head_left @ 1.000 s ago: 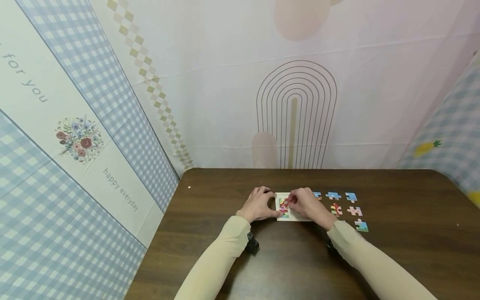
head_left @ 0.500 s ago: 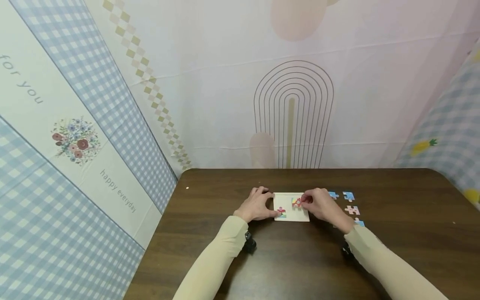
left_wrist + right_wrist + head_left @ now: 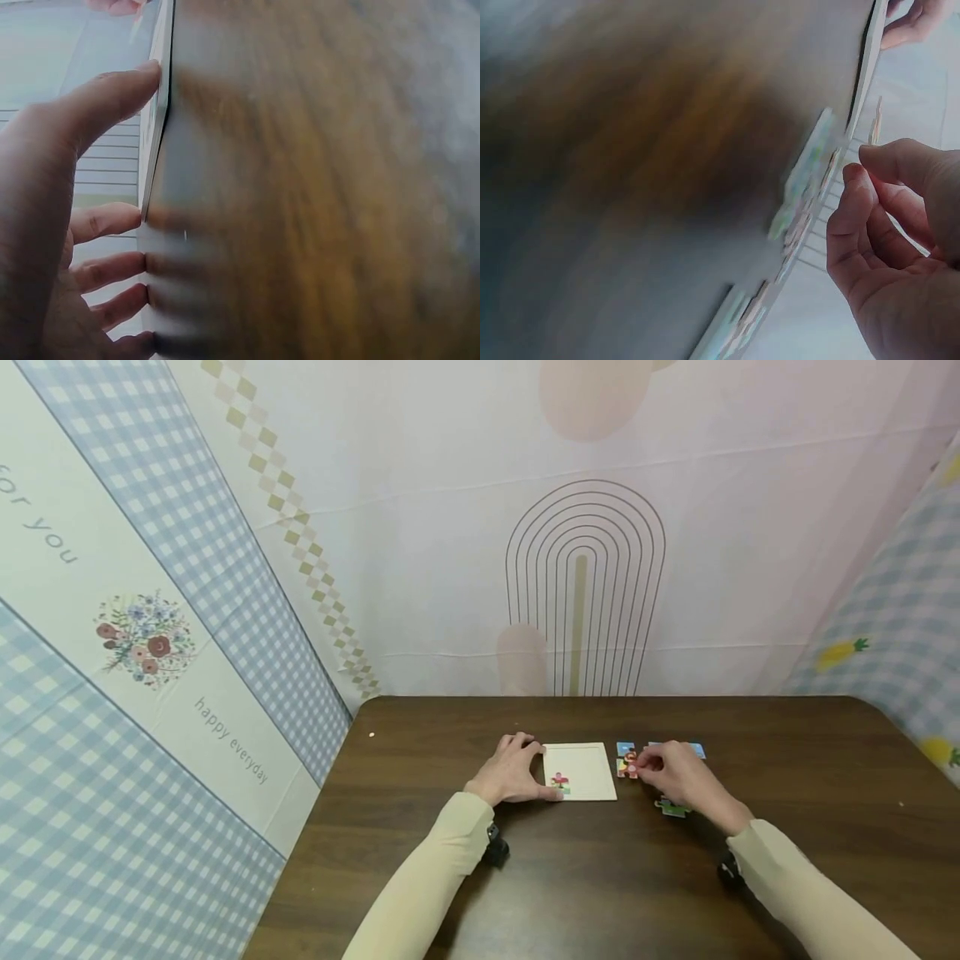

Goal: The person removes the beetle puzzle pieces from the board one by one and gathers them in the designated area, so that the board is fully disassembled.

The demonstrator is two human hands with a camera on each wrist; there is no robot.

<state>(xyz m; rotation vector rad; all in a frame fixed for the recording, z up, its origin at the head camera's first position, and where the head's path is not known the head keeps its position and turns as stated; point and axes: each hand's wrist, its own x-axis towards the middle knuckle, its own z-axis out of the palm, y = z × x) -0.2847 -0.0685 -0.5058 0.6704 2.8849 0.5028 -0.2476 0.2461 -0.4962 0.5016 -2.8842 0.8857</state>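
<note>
My left hand [image 3: 510,772] lies at the left side of a shallow cream puzzle tray [image 3: 588,768]. Its thumb [image 3: 124,90] rests over the near left corner, while the index finger [image 3: 105,221] touches the far left corner. One puzzle piece with a red flower [image 3: 557,781] sits in the tray beside that thumb. Right of the tray, my right hand [image 3: 678,772] pinches a red and yellow puzzle piece [image 3: 624,768] between thumb and fingertips. The right wrist view shows this pinched piece [image 3: 876,120] almost edge-on, above the loose pieces.
A blue puzzle piece [image 3: 625,748] lies just beyond the pinched one. Near the right wrist is a green piece [image 3: 672,808], and another blue piece [image 3: 698,749] shows behind the right hand, which hides others. The brown table [image 3: 600,877] meets a patterned cloth backdrop [image 3: 435,568].
The right hand has lifted the red and yellow puzzle piece out from the tray's left side and carried it rightward past the tray's right edge. The left hand has stayed at the tray.
</note>
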